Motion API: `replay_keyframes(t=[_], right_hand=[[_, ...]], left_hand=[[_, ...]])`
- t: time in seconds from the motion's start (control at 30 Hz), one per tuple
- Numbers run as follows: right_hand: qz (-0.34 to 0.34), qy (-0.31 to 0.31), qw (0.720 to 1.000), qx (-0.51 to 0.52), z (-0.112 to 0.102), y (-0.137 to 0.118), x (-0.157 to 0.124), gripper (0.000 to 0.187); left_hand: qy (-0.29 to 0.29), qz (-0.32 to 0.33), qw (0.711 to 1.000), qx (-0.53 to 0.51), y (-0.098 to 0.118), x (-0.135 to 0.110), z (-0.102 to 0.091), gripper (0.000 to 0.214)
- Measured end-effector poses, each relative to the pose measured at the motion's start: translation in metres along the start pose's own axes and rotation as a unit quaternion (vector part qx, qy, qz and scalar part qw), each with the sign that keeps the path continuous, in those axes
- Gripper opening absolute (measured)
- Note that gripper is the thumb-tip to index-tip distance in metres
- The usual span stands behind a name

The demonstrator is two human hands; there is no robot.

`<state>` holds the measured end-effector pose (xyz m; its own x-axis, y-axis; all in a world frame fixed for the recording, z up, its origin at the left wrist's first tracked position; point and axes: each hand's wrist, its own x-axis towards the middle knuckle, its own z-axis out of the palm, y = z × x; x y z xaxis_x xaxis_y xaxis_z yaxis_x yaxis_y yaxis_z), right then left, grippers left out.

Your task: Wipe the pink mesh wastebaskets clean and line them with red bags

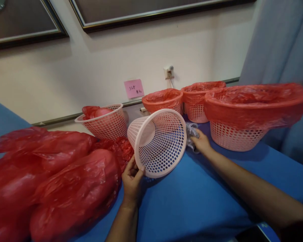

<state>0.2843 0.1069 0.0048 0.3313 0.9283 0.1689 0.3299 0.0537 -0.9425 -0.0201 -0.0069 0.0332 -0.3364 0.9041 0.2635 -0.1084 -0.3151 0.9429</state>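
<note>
A pale pink perforated plastic wastebasket (140,137) lies tilted on its side, its round mouth facing me. My left hand (133,178) pinches its rim at the lower left, thumb on the inner side. At the basket's right side, my right hand (200,141) is closed on a crumpled grey cloth (192,136), which touches or nearly touches the outer wall. Part of the cloth is hidden behind the rim. Inside, the basket holds nothing that I can see.
Filled red plastic bags (78,188) crowd the left of the blue-covered table (171,208). Behind stands a pink basket (108,122) with red plastic in it. Red-lined baskets stand at the back, with a larger one (238,134) at right. A pink note (133,88) and wall socket (169,72) are behind.
</note>
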Motion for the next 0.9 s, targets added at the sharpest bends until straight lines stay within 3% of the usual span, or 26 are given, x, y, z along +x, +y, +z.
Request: replay_keyframes(t=[0.1, 0.2, 0.3, 0.4, 0.47, 0.57, 0.73, 0.8, 0.9], right_hand=[[0.03, -0.064, 0.997, -0.042, 0.017, 0.005, -0.034, 0.042], [0.048, -0.111, 0.989, -0.084, 0.015, 0.014, -0.053, 0.042], [0.053, -0.118, 0.988, -0.083, 0.002, 0.014, -0.043, 0.047], [0.03, -0.071, 0.995, -0.066, -0.011, -0.004, -0.014, 0.056], [-0.044, -0.005, 0.998, -0.053, -0.017, -0.028, 0.005, 0.058], [-0.224, 0.053, 0.972, -0.041, -0.021, -0.08, 0.021, 0.055], [-0.471, -0.023, 0.88, -0.063, -0.008, -0.158, -0.004, 0.054], [-0.533, -0.057, 0.838, -0.098, 0.003, -0.169, -0.028, 0.049], [-0.614, -0.104, 0.768, -0.149, 0.023, -0.159, -0.07, 0.035]], left_hand=[[0.01, -0.001, 1.0, 0.003, 0.0, 0.002, -0.003, 0.074], [0.03, 0.009, 1.0, -0.002, 0.001, 0.004, -0.005, 0.07], [0.02, 0.004, 1.0, -0.003, 0.001, 0.004, -0.003, 0.069], [0.005, -0.004, 1.0, 0.011, 0.0, 0.003, -0.001, 0.071], [0.001, -0.002, 1.0, 0.026, 0.0, 0.003, -0.001, 0.072], [-0.002, -0.001, 0.999, 0.041, 0.0, 0.003, -0.003, 0.072], [0.001, -0.005, 1.0, 0.024, 0.001, 0.001, -0.003, 0.067], [-0.012, -0.026, 1.0, -0.013, 0.0, 0.001, -0.003, 0.063], [-0.021, -0.027, 0.998, -0.05, -0.003, 0.003, -0.004, 0.054]])
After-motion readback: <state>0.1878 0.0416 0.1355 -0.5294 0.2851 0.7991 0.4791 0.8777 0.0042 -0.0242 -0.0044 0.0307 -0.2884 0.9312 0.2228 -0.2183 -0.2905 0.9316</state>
